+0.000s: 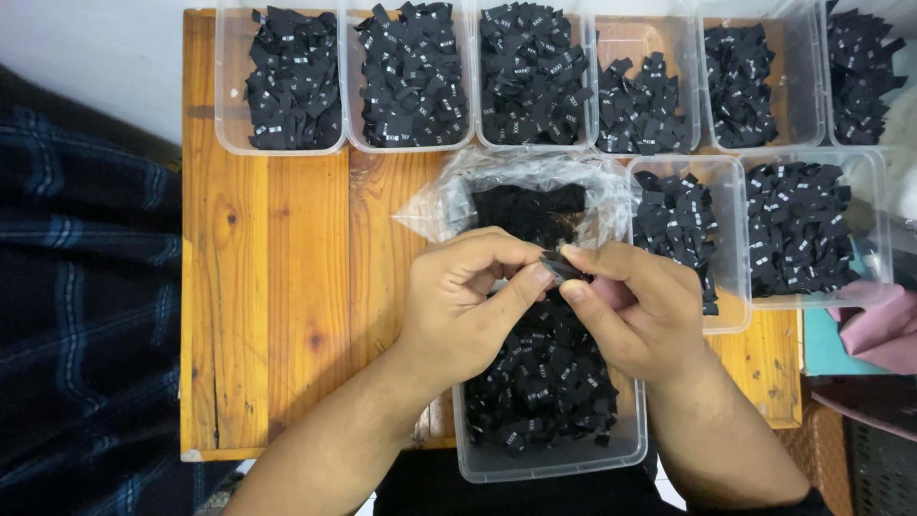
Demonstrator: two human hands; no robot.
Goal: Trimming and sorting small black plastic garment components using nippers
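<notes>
- Where the two hands meet in the middle of my view, I see them pinch one small black label [556,266] together.
- The left hand [465,301] has its thumb and pointer finger closed tight on the near end of the label.
- The right hand [638,308] has its fingers closed tight on the other end, at 3 o'clock from the left hand.
- The label sits just above a clear tub [549,459] full of more black labels, which lies at 6 o'clock from the hands.
- A crinkly clear bag [521,196] with dark stuff inside lies at 12 o'clock from the hands, touching the tub's far end.
- Six clear tubs stand in a row along the far edge of the wooden table [277,287], from 11 o'clock to 1 o'clock, and each holds black labels.
- The tub at the left end of that row [282,81] is well away from the hands.
- Two more tubs of labels [802,229] sit at 2 o'clock from the hands, just beside the right hand.
- A dark checked cloth [86,306] fills the side at 9 o'clock, off the table.
- A pink cloth [884,325] shows at 3 o'clock, past the tubs.
</notes>
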